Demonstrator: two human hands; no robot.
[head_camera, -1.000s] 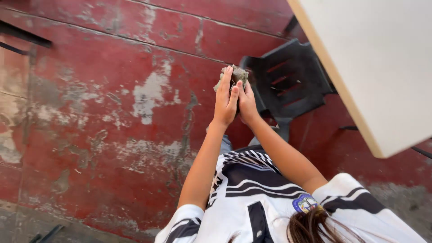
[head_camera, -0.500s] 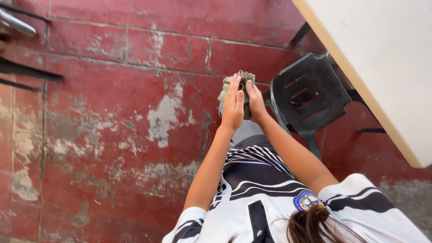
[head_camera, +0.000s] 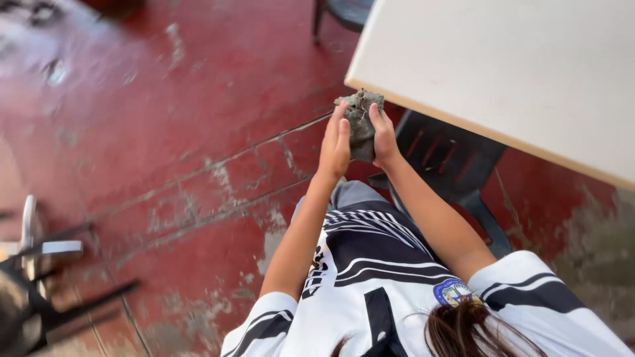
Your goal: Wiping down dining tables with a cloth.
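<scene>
Your left hand (head_camera: 335, 147) and right hand (head_camera: 382, 135) now press the grey rag (head_camera: 361, 124) between them at upper centre, newly beside the white table (head_camera: 503, 73) edge; wiping looks imminent.

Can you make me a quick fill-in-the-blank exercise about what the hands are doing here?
1. The left hand and right hand press a crumpled grey ____ between them.
2. Above and to the right is the corner of a pale ____.
3. A dark plastic ____ stands partly under it.
4. The worn floor is painted ____.

Missing words: cloth; table; chair; red
</scene>
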